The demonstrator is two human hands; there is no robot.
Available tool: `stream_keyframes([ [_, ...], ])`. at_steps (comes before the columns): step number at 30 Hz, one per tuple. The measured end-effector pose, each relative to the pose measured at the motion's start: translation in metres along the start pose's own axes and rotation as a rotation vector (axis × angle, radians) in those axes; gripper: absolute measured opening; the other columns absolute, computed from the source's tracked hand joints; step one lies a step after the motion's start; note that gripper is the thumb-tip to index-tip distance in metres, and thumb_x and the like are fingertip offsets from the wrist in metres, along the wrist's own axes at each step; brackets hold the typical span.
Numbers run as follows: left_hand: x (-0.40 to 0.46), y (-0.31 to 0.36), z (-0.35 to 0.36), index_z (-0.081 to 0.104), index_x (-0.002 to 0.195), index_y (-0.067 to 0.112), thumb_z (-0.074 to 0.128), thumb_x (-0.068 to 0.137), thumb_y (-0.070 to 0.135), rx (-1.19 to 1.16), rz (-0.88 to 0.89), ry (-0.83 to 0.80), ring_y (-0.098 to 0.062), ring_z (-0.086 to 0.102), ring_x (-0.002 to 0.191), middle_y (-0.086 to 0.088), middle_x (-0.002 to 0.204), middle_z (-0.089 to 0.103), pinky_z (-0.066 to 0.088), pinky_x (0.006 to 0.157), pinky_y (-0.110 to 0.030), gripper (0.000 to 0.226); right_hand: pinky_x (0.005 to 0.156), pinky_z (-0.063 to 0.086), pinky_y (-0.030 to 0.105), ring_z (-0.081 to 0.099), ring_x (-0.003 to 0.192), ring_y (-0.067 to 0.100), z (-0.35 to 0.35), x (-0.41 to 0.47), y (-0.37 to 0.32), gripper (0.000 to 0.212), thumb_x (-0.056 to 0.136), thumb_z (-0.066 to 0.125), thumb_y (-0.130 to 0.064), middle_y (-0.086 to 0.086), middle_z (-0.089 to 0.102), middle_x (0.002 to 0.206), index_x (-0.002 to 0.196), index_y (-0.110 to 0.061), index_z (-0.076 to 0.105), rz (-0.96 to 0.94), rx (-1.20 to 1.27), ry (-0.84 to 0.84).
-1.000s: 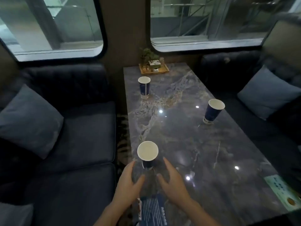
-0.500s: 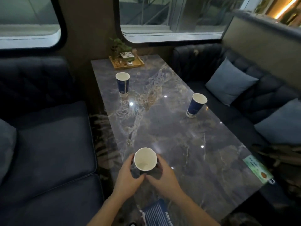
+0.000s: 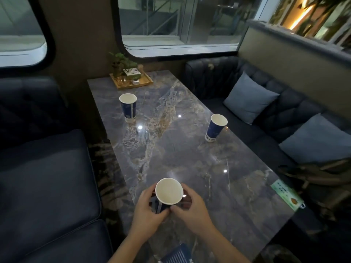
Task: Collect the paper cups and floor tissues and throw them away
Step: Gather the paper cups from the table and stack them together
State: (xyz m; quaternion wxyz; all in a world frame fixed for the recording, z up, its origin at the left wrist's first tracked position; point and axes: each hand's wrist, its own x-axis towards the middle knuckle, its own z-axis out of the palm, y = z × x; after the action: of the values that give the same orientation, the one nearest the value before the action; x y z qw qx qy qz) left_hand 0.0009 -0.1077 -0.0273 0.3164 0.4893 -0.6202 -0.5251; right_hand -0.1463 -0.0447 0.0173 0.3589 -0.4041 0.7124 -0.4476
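Note:
Three blue paper cups with white insides are on the marble table [image 3: 190, 158]. The nearest cup [image 3: 169, 191] is at the table's near left, clasped from both sides by my left hand [image 3: 147, 215] and my right hand [image 3: 191, 209]. Its inside looks empty. A second cup [image 3: 128, 107] stands upright at the far left. The third cup [image 3: 215, 128] stands near the right edge. No floor tissues are visible.
A wooden tray [image 3: 133, 80] with a small plant sits at the table's far end. A green card [image 3: 286, 194] lies at the near right corner, a blue printed card [image 3: 178, 255] at the near edge. Dark sofas with blue cushions [image 3: 248, 97] flank the table.
Both hands have gone from open beside the near cup to closed around it. The camera has turned right, showing more of the right sofa.

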Motion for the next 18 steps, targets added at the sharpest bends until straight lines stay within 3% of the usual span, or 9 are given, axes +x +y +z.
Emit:
stream_keyframes([
  [4,0.000,0.009,0.012,0.050,0.121,0.067,0.089,0.060,0.023,-0.020,0.018,-0.049,-0.002,0.059,0.120,0.011,0.131,0.057,0.049,0.099,-0.026,0.085,0.074,0.056,0.019,0.068,0.086,-0.002,-0.015,0.004,0.004,0.054,0.069,0.078,0.004,-0.022,0.074,0.092,0.099,-0.037,0.062,0.008,0.023,-0.005],
  [6,0.000,0.013,0.019,0.048,0.125,0.066,0.088,0.061,0.029,-0.046,0.009,-0.072,-0.003,0.058,0.125,0.014,0.135,0.059,0.048,0.103,-0.028,0.084,0.077,0.058,0.025,0.070,0.090,0.006,-0.023,0.007,0.005,0.051,0.065,0.082,-0.004,-0.015,0.075,0.098,0.104,-0.033,0.065,0.017,0.057,-0.019],
  [8,-0.002,0.020,0.026,0.049,0.127,0.062,0.089,0.065,0.023,-0.048,0.003,-0.097,0.007,0.058,0.123,0.026,0.131,0.063,0.048,0.098,-0.015,0.083,0.080,0.059,0.028,0.071,0.094,0.009,-0.031,0.011,0.011,0.053,0.062,0.083,-0.012,-0.007,0.075,0.102,0.109,-0.030,0.065,0.028,0.095,-0.046],
  [10,-0.005,0.029,0.033,0.047,0.131,0.049,0.089,0.071,0.006,-0.092,-0.005,-0.099,0.019,0.058,0.114,0.032,0.123,0.065,0.048,0.086,-0.002,0.085,0.083,0.059,0.031,0.071,0.097,0.010,-0.039,0.015,0.016,0.057,0.060,0.085,-0.021,-0.001,0.075,0.105,0.112,-0.026,0.064,0.041,0.131,-0.082],
  [13,-0.008,0.042,0.043,0.046,0.133,0.035,0.083,0.072,-0.012,-0.116,-0.022,-0.124,0.016,0.064,0.105,0.020,0.126,0.062,0.052,0.078,-0.006,0.086,0.080,0.058,0.028,0.071,0.094,0.011,-0.049,0.016,0.020,0.061,0.056,0.087,-0.032,0.002,0.073,0.105,0.110,-0.023,0.060,0.067,0.175,-0.094],
  [16,-0.006,0.041,0.053,0.045,0.136,0.041,0.089,0.068,-0.004,-0.088,-0.042,-0.158,0.003,0.066,0.113,0.012,0.133,0.063,0.057,0.080,-0.016,0.092,0.078,0.057,0.027,0.071,0.093,0.010,-0.058,0.015,0.023,0.062,0.053,0.086,-0.036,0.002,0.073,0.103,0.107,-0.022,0.058,0.100,0.233,-0.076],
  [18,-0.002,0.042,0.060,0.042,0.143,0.035,0.091,0.067,-0.001,-0.079,-0.046,-0.182,0.004,0.065,0.115,0.010,0.137,0.061,0.057,0.080,-0.015,0.097,0.079,0.057,0.028,0.071,0.094,0.013,-0.063,0.015,0.026,0.062,0.053,0.086,-0.034,0.003,0.073,0.103,0.106,-0.020,0.059,0.114,0.273,-0.055],
])
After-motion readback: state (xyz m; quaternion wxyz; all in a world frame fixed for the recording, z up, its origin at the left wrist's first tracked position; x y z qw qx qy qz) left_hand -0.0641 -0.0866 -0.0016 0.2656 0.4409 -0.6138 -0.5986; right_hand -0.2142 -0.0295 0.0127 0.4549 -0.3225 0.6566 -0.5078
